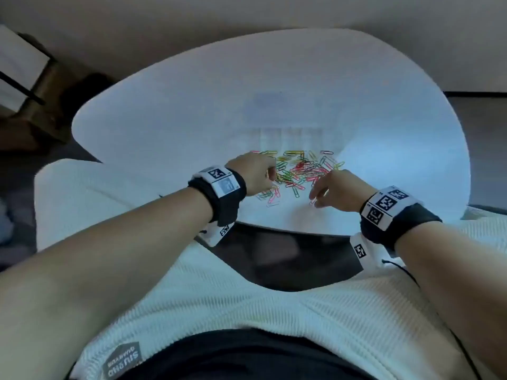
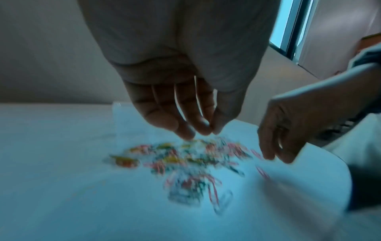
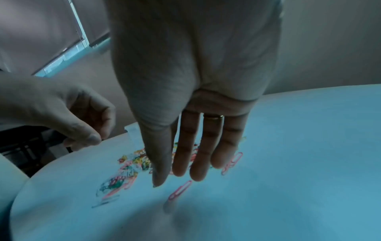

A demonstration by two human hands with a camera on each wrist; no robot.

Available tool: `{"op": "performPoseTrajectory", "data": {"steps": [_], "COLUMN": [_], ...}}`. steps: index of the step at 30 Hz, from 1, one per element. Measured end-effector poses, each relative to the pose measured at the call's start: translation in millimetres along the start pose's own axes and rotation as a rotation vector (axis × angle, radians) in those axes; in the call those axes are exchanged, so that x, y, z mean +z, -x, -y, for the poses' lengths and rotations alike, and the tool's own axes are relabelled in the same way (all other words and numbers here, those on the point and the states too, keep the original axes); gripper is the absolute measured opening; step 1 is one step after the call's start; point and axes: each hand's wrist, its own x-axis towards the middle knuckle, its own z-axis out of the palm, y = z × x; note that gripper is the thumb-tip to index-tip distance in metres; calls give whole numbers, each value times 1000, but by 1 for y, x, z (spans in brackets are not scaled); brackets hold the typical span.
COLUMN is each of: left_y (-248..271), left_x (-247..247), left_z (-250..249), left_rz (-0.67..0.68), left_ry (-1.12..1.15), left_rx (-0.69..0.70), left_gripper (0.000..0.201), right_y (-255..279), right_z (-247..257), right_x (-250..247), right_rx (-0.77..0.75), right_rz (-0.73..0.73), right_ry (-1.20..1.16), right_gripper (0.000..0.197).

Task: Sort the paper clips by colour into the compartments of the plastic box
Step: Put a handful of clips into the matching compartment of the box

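A heap of coloured paper clips (image 1: 299, 171) lies on the white table (image 1: 164, 127). Behind it stands the clear plastic box (image 1: 290, 135), faint and hard to make out. My left hand (image 1: 270, 174) hovers at the heap's left edge, fingertips (image 2: 204, 130) drawn together with the thumb. The blur hides whether a clip is between them. My right hand (image 3: 177, 177) reaches down with straight fingers at the heap's near right side. Its thumb tip is just above the table beside a lone pink clip (image 3: 179, 190). Nothing is in that hand.
The table's rounded near edge (image 1: 288, 229) lies close below both wrists, with a dark gap between it and my lap. A white cushion (image 1: 82, 187) sits to the left. A wooden stand (image 1: 41, 100) is at the far left. Bare tabletop (image 1: 397, 149) spreads to the right.
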Motion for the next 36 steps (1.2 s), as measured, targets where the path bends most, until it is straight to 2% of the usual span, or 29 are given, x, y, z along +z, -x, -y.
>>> {"op": "performPoseTrajectory", "data": {"steps": [4, 6, 11, 15, 20, 27, 33, 36], "left_y": [-11, -18, -22, -18, -19, -26, -27, -27], "left_x": [31, 38, 35, 37, 41, 50, 47, 45], "left_z": [-9, -11, 1, 19, 10, 6, 6, 10], "left_rz": [112, 121, 90, 112, 56, 94, 84, 82], "left_ry": [-83, -80, 24, 62, 75, 9, 19, 73], "left_rx": [80, 93, -62, -188, -133, -102, -85, -76], "left_gripper": [13, 12, 3, 10, 7, 12, 8, 12], "right_y": [-8, -12, -20, -29, -37, -31, -30, -29], "right_z": [0, 0, -8, -11, -9, -7, -2, -1], "right_x": [7, 10, 10, 11, 21, 2, 5, 7], "right_rx": [48, 64, 94, 94, 97, 100, 226, 255], "right_rz": [-38, -49, -55, -100, -28, -101, 0, 24], "right_ry": [-2, 34, 36, 50, 173, -504, -782, -865], "right_gripper": [22, 21, 12, 8, 10, 18, 25, 22]}}
